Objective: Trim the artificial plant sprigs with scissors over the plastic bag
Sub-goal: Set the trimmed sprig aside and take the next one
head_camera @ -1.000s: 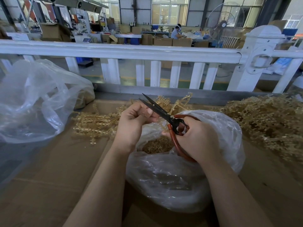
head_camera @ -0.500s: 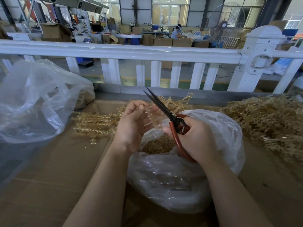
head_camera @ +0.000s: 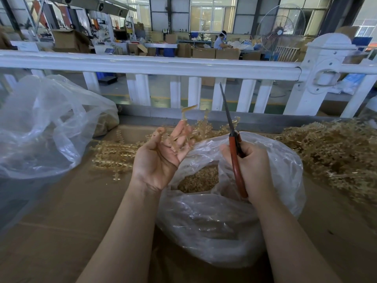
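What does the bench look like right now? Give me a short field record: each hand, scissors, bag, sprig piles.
left hand: palm up, fingers loosely curled round a trimmed sprig, above the bag's far edge
right hand: grips the scissors by the red handles
scissors blades: together, pointing up and away
plastic bag: open, cut bits inside
sprig piles: one left of the bag, a larger one right
second bag: far left, clear
surface: cardboard
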`<state>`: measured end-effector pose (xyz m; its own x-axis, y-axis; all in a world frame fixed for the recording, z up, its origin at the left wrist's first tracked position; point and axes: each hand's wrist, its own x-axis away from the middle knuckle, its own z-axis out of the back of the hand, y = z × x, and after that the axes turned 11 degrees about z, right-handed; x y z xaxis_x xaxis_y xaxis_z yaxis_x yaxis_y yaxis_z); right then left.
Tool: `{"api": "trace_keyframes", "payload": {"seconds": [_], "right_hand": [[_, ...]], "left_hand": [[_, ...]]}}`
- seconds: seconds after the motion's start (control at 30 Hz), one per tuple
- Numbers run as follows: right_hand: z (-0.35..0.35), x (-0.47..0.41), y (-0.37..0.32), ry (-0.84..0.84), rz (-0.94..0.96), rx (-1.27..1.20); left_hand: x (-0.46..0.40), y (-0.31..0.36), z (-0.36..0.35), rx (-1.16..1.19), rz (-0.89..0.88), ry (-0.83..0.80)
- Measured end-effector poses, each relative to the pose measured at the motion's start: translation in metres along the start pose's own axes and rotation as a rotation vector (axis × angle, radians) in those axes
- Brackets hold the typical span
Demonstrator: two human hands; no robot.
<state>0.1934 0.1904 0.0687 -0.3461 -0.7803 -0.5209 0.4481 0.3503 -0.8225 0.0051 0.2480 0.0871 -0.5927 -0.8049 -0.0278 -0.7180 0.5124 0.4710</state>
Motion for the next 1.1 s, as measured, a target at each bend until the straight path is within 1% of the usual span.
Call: {"api": "trace_keyframes", "payload": {"seconds": [0.1, 0.2, 0.4, 0.53, 0.63, 0.7, 0.83, 0.9, 1.0, 1.1], "right_hand": [[-0.001, 0.001, -0.005, -0.051, -0.035, -0.123], [-0.001, 0.002, -0.006, -0.066, -0.022, -0.116], [0.0, 0.002, -0.005, -0.065, -0.056, -0.145], [0.0, 0.003, -0.004, -0.086, -0.069, -0.129], [-0.001, 0.003, -0.004, -0.078, -0.059, -0.087], [-0.001, 0.003, -0.004, -0.07, -0.057, -0.072], [-0.001, 0.003, -0.002, -0.064, -0.038, -0.011], [-0.002, 0.003, 0.0, -0.061, -0.038, 0.018], [-0.003, 0.003, 0.001, -0.062, -0.041, 0.038], [-0.002, 0.003, 0.004, -0.066, -0.038, 0.05]], "left_hand": [[0.002, 0.003, -0.001, 0.064, 0.021, -0.015], [0.003, 0.003, -0.002, 0.136, 0.046, -0.027], [0.003, 0.007, 0.001, 0.163, 0.056, -0.027], [0.002, 0.007, 0.005, 0.107, -0.014, 0.056], [0.002, 0.01, 0.004, 0.098, -0.131, 0.19], [0.003, 0.016, 0.005, 0.017, -0.258, 0.304], [0.002, 0.028, 0.013, -0.063, -0.501, 0.642], [0.002, 0.031, 0.02, -0.005, -0.586, 0.755], [0.0, 0.032, 0.029, 0.152, -0.678, 0.863], [0.001, 0.036, 0.038, 0.216, -0.804, 1.001]]}}
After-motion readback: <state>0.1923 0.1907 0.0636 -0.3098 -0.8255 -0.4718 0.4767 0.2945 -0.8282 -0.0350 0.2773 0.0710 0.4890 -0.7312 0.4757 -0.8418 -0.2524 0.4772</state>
